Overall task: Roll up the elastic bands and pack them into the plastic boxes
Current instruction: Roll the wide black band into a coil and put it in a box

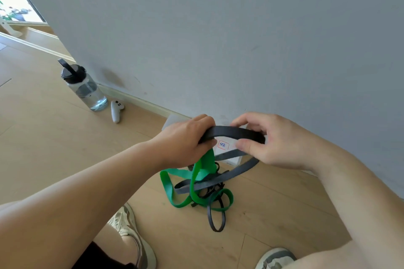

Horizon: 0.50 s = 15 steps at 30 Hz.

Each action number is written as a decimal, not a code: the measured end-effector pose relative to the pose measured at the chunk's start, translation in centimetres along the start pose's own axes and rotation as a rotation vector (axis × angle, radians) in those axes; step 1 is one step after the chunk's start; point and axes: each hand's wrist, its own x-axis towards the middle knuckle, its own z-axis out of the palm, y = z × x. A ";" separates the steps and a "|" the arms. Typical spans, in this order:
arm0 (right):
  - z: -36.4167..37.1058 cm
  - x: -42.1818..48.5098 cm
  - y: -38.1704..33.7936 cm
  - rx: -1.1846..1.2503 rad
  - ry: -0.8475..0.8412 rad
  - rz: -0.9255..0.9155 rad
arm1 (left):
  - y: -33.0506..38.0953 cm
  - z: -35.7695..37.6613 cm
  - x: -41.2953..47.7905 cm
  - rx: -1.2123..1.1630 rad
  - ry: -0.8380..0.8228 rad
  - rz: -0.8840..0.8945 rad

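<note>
A dark grey elastic band (236, 132) is stretched between my two hands above the floor. My left hand (188, 137) grips its left end together with a green elastic band (205, 164) that hangs down from the fist. My right hand (271, 140) pinches the grey band's right end between thumb and fingers. Below, green and dark bands lie in a tangled pile (205, 194) on the wooden floor. A clear plastic box (231, 150) with a labelled sticker stands against the wall, partly hidden behind my hands.
A clear water bottle (85, 87) with a black lid stands by the wall at the left, with a white controller (117, 111) lying beside it. A grey wall rises straight ahead. My two shoes (131, 233) show at the bottom edge.
</note>
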 end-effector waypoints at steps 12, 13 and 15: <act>3.7 2.0 -0.8 0.175 0.158 -0.118 | 1.0 0.9 0.0 -0.074 0.267 -0.153; 3.7 2.0 -1.0 0.177 0.161 -0.154 | 1.1 1.2 0.0 -0.065 0.278 -0.188; 3.4 1.8 -1.1 0.165 0.147 -0.201 | 1.1 1.3 0.0 -0.026 0.162 -0.268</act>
